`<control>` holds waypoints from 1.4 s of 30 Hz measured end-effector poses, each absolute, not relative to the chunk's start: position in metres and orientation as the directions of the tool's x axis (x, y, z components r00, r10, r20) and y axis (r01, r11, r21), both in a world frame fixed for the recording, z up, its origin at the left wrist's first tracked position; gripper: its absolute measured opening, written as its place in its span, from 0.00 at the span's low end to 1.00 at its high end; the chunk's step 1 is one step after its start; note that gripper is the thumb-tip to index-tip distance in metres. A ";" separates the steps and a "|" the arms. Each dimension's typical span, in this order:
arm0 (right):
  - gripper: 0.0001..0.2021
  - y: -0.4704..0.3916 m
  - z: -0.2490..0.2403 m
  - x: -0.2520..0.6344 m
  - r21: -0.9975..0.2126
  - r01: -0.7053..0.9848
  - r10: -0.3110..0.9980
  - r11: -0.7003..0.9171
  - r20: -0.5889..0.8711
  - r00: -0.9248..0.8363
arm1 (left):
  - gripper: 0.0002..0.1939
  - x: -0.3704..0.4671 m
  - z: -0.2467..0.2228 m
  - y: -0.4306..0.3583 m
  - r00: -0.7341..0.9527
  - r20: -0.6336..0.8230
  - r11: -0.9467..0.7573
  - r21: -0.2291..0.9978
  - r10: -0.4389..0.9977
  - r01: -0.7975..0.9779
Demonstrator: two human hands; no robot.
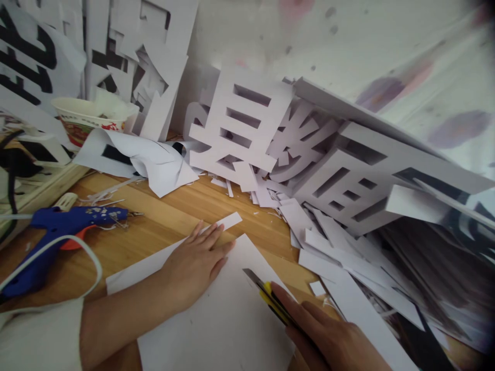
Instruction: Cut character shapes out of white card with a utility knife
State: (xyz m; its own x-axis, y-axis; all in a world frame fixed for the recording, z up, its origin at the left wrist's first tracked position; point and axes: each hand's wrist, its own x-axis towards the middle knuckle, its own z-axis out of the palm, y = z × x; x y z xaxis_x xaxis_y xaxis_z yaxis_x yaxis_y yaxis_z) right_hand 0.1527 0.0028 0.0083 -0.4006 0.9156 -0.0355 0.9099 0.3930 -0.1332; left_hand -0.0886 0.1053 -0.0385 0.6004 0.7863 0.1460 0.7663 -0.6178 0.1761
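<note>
1. Head view, left hand: the left hand (193, 268) lies palm down, its grip flat and unclosed, fingers held out straight. It presses on white material and has hold of nothing. The end of a white strip (233, 220) shows past the fingertips; how it meets the sheet beneath the hand I cannot tell.
2. Right hand: the right hand (328, 330) has its grip closed around a yellow and black knife (266, 291). The blade is out and points up and left, toward the left hand. It is over the sheet, but whether it touches I cannot tell.
3. The white sheet (216, 319) lies on the wooden worktop (180, 206), in front of the person, partly under the left hand and forearm.
4. To the left lies a blue glue gun (73, 220) with an orange trigger; a white cord (95, 255) loops near it.
5. Behind the gun stands a paper bowl (77, 123), and beside it lies a curled paper (150, 154) with dark marks.
6. Beyond the sheet, a white cut-out character (247, 105) leans near the wall (263, 36). A panel (348, 190) with cut openings leans to its right.
7. White offcuts (348, 283) are heaped right of the sheet.
</note>
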 end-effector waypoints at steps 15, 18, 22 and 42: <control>0.25 0.022 0.000 0.134 -0.169 0.945 0.907 0.280 -0.277 -0.318 | 0.19 -0.089 -0.039 0.104 0.590 0.159 -0.611 0.205 0.792 0.765; 0.24 0.022 -0.001 0.136 -0.177 0.945 0.910 0.274 -0.269 -0.314 | 0.19 -0.089 -0.039 0.104 0.588 0.166 -0.611 0.196 0.791 0.767; 0.24 0.022 -0.001 0.134 -0.160 0.937 0.908 0.310 -0.242 -0.342 | 0.20 -0.088 -0.038 0.104 0.585 0.146 -0.603 0.195 0.797 0.773; 0.36 0.032 0.033 0.117 0.090 0.880 0.862 0.467 -0.270 -0.430 | 0.20 -0.090 -0.039 0.106 0.610 0.093 -0.617 0.147 0.787 0.773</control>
